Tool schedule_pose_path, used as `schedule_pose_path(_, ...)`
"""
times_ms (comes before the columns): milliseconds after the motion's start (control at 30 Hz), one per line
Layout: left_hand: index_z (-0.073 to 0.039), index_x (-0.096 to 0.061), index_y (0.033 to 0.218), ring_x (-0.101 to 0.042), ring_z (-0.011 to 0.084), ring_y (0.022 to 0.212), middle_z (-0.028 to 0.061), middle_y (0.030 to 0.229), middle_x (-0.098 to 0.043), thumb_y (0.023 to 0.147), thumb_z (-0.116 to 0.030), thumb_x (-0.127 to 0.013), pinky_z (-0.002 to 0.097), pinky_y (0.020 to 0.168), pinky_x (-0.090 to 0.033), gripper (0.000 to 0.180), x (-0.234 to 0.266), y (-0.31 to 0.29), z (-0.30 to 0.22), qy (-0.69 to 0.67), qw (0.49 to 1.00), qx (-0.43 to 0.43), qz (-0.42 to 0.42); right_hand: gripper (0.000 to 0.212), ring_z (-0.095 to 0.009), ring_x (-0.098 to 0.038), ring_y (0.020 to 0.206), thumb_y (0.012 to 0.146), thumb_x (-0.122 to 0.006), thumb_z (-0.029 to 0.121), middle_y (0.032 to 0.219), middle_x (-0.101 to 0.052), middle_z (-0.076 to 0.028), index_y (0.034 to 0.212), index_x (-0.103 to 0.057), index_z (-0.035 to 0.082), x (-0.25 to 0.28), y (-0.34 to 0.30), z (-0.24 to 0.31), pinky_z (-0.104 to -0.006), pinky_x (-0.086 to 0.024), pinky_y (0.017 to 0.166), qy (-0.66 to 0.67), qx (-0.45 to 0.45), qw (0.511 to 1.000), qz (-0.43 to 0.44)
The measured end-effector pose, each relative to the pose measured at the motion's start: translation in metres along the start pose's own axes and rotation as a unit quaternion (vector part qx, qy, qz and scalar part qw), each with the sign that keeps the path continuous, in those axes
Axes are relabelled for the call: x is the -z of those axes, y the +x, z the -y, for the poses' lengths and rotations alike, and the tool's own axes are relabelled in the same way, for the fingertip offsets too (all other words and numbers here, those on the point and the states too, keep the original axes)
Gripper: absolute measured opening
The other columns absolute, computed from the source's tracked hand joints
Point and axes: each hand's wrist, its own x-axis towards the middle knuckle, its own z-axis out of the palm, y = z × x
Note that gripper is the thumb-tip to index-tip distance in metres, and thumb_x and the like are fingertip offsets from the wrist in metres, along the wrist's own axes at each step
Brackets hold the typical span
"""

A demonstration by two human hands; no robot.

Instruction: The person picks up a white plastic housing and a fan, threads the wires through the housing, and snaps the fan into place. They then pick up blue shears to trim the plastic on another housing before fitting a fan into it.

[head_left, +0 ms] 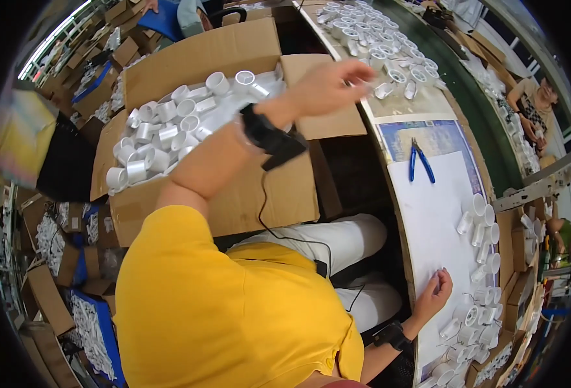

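My left hand (334, 87) is raised over the box flap and reaches toward the white plastic cylindrical pieces (397, 76) on the far part of the bench. Motion smears its fingers, so I cannot tell if they hold anything. On the white sheet (424, 213) rests my right hand (435, 292), its fingers curled together. What they hold, if anything, is too small to make out. Several more white cylindrical parts (472, 315) stand along the bench edge beside it, some with thin wires. Blue-handled cutting pliers (420, 161) lie on the sheet's far end.
An open cardboard box (201, 55) full of white cylindrical parts (162, 132) stands to my left. A black cable (264, 216) hangs from my left wrist device. Beyond the bench runs a green strip (457, 81). Another person (534, 107) sits at the far right.
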Motion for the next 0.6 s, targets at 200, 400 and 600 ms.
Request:
schedule_pose_path(200,-0.006,-0.062,0.111,-0.060,0.0121,0.088,0.0026,0.099,-0.065,0.087,-0.024,-0.062,0.0263,0.075,-0.049,0.030,0.141,-0.048,0.058,0.047,0.975,0.181,-0.123,0.017,-0.021,-0.055,0.103,0.092,-0.054,0.008,0.113,-0.058,-0.012,0.104,-0.059,-0.002,-0.005,0.002,0.002,-0.0303,-0.044,0.090,-0.010,0.020,1.000,0.003)
schedule_pose_path(400,-0.006,-0.060,0.112,-0.060,0.0107,0.092,0.0022,0.103,-0.065,0.089,-0.026,-0.060,0.0261,0.077,-0.049,0.030,0.121,-0.064,0.052,-0.036,0.971,0.222,-0.083,0.020,-0.023,-0.057,0.101,0.092,-0.054,0.008,0.111,-0.058,-0.014,0.108,-0.058,-0.003,-0.003,0.001,-0.021,-0.0315,-0.046,0.090,-0.021,0.048,0.999,-0.003)
schedule_pose_path(600,-0.005,-0.058,0.114,-0.056,0.0085,0.095,0.0008,0.102,-0.063,0.091,-0.020,-0.060,0.0247,0.084,-0.046,0.027,0.061,-0.064,0.002,-0.081,0.988,0.129,0.009,0.022,-0.021,-0.057,0.099,0.094,-0.054,0.011,0.108,-0.059,-0.012,0.110,-0.057,-0.003,0.002,0.005,-0.055,-0.0298,-0.046,0.088,0.019,0.026,0.999,-0.003)
